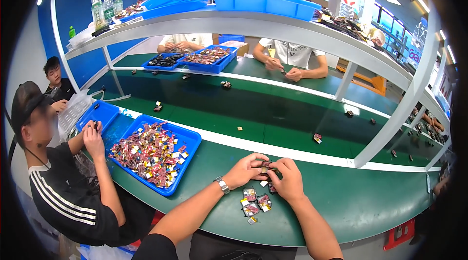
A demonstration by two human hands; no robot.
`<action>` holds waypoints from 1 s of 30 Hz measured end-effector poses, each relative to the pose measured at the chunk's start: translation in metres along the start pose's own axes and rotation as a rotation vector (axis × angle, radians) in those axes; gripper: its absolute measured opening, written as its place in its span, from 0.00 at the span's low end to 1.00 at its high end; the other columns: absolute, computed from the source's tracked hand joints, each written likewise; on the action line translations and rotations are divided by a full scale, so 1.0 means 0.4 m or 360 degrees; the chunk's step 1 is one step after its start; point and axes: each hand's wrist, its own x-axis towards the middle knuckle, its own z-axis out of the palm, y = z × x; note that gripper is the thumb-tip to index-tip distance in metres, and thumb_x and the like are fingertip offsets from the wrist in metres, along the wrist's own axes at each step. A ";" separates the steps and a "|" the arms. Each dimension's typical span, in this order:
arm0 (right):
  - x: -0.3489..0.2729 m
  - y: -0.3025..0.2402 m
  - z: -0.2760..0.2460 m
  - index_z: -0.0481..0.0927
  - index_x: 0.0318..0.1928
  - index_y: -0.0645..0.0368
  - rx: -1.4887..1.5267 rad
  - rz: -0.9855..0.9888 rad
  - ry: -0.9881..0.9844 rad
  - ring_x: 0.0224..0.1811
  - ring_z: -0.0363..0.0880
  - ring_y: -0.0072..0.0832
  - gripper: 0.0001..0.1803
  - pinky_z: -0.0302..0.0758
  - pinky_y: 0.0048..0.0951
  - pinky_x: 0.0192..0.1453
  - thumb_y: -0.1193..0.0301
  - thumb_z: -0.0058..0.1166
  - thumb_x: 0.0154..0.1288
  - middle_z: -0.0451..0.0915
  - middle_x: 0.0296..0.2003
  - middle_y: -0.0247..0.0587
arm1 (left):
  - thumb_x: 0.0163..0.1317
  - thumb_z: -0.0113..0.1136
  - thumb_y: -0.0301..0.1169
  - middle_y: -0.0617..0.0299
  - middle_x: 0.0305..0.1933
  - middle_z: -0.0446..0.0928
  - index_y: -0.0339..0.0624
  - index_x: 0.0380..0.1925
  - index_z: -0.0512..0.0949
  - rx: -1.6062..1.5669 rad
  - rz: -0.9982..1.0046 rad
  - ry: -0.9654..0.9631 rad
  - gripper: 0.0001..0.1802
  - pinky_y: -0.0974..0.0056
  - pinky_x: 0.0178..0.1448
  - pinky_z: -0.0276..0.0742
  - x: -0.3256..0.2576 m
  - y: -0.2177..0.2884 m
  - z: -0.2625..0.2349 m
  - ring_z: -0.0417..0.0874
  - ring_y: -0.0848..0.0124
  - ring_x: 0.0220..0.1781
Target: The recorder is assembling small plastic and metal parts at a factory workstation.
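Observation:
Between the fingertips of both hands is a small dark housing with a reddish circuit board (265, 165). My left hand (243, 170), with a metal watch (223, 185) on its wrist, grips it from the left. My right hand (289, 181) pinches it from the right. Fingers cover much of it, so its details are hidden. Just below, on the green worktable (336, 206), lie several similar circuit-board assemblies (250, 194) with red, white and yellow parts. A small yellow-and-white piece (252, 220) lies nearest to me.
At left stands a blue tray (197, 144) heaped with small circuit boards (146, 155). Beyond a white rail, a dark green conveyor belt (273, 128) carries scattered assemblies. A shelf (234, 22) with blue trays and bottles spans above. Co-workers sit at left (68, 187) and opposite (292, 55).

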 end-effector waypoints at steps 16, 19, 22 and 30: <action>0.006 -0.010 0.018 0.81 0.38 0.58 -0.0204 -0.0197 0.0105 0.34 0.79 0.38 0.12 0.76 0.34 0.37 0.80 0.64 0.51 0.78 0.32 0.41 | 0.66 0.43 0.15 0.59 0.54 0.74 0.39 0.60 0.64 -0.0033 0.0054 -0.0051 0.22 0.66 0.59 0.81 0.010 -0.032 -0.007 0.78 0.75 0.54; 0.015 -0.013 0.013 0.81 0.37 0.58 -0.0163 -0.0309 0.0041 0.36 0.78 0.38 0.13 0.75 0.34 0.39 0.81 0.64 0.49 0.77 0.33 0.41 | 0.66 0.44 0.15 0.59 0.54 0.74 0.39 0.60 0.64 -0.0057 0.0067 -0.0038 0.22 0.67 0.58 0.81 0.008 -0.029 -0.004 0.78 0.75 0.54; 0.018 -0.017 0.012 0.81 0.35 0.56 -0.0091 -0.0228 -0.0002 0.38 0.76 0.38 0.11 0.75 0.36 0.40 0.79 0.65 0.49 0.76 0.34 0.39 | 0.64 0.43 0.14 0.59 0.55 0.74 0.38 0.59 0.64 -0.0059 0.0078 -0.0035 0.23 0.67 0.58 0.81 0.006 -0.023 -0.003 0.78 0.75 0.54; 0.009 -0.005 0.003 0.78 0.32 0.59 -0.0102 -0.0204 -0.0047 0.39 0.74 0.39 0.11 0.73 0.36 0.42 0.80 0.66 0.47 0.75 0.34 0.39 | 0.63 0.42 0.14 0.57 0.54 0.73 0.37 0.59 0.64 0.0018 0.0086 -0.0081 0.23 0.66 0.58 0.81 0.011 -0.039 0.005 0.78 0.73 0.55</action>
